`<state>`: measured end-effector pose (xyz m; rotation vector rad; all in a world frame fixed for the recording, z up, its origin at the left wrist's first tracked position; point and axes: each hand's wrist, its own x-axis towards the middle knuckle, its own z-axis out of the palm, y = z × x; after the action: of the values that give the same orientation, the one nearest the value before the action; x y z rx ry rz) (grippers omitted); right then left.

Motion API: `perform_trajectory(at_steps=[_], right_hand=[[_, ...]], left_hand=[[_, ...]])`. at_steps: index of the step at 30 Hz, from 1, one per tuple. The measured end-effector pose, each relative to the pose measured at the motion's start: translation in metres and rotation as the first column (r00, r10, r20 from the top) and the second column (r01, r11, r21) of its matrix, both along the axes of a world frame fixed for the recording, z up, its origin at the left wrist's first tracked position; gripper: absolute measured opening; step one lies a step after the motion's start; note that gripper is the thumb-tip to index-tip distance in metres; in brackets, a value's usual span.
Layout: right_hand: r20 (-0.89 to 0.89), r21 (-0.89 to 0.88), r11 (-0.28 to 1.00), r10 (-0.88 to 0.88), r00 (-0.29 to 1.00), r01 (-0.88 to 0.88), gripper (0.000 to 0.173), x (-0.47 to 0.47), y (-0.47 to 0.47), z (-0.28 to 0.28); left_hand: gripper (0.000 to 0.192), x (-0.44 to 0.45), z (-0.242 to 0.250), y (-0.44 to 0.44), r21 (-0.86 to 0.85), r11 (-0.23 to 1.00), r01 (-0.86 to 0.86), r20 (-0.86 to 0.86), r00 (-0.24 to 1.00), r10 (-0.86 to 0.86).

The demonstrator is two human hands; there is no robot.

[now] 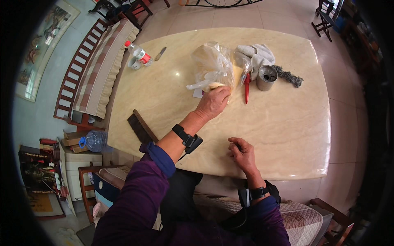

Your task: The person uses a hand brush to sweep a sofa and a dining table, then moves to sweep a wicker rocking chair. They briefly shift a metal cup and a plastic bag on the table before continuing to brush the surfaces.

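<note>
Stretched out over the table [277, 129], my left hand [214, 100] has its fingers curled at the near side of a crumpled clear plastic bag [215, 61]. A cream-coloured round thing [216, 85] shows in its grasp, though the fingertips are hidden behind the hand. Beneath the bag's near edge lies a small piece of white paper [197, 93]. Close to the table's front edge, my right hand [243, 152] hovers with loosely bent fingers and nothing visible in it. A red pen [247, 89] lies right of the bag.
A grey metal can [267, 78], a grey cloth [257, 57] and dark steel wool [287, 76] sit to the right. Leftward are a wooden-handled brush [143, 126], a plastic bottle [140, 54], a white cup [134, 63] and a small knife [160, 53].
</note>
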<state>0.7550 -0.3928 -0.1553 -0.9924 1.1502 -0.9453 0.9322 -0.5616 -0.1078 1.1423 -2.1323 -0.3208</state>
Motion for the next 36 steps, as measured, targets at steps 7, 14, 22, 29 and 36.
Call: perform_trajectory(at_steps=[7, 14, 22, 29, 36], right_hand=[[0.000, -0.004, 1.000, -0.004, 1.000, 0.004, 0.021, 0.001, -0.001, 0.002], [0.024, 0.023, 1.000, -0.003, 1.000, 0.002, 0.020, -0.003, -0.001, 0.006], [0.032, 0.008, 1.000, -0.012, 0.999, 0.011, 0.020, -0.002, 0.001, 0.002], [-0.004, 0.022, 1.000, -0.009, 1.000, 0.009, 0.020, 0.008, -0.006, -0.002], [-0.025, 0.077, 0.997, 0.010, 1.000, -0.008, 0.021, 0.008, -0.011, -0.001]], left_hand=[[0.016, 0.014, 0.028, -0.003, -0.012, 1.000, -0.014, -0.120, 0.993, 0.013], [0.037, 0.065, 0.037, -0.034, 0.057, 0.872, -0.486, -0.009, 0.873, 0.488], [0.076, 0.078, 0.000, -0.083, 0.754, 0.589, -0.292, -0.149, 0.797, 0.586], [0.067, 0.059, -0.006, -0.103, 0.720, 0.693, -0.035, -0.308, 0.879, 0.364], [0.061, 0.070, -0.023, -0.093, 0.524, 0.818, -0.237, -0.240, 0.880, 0.409]])
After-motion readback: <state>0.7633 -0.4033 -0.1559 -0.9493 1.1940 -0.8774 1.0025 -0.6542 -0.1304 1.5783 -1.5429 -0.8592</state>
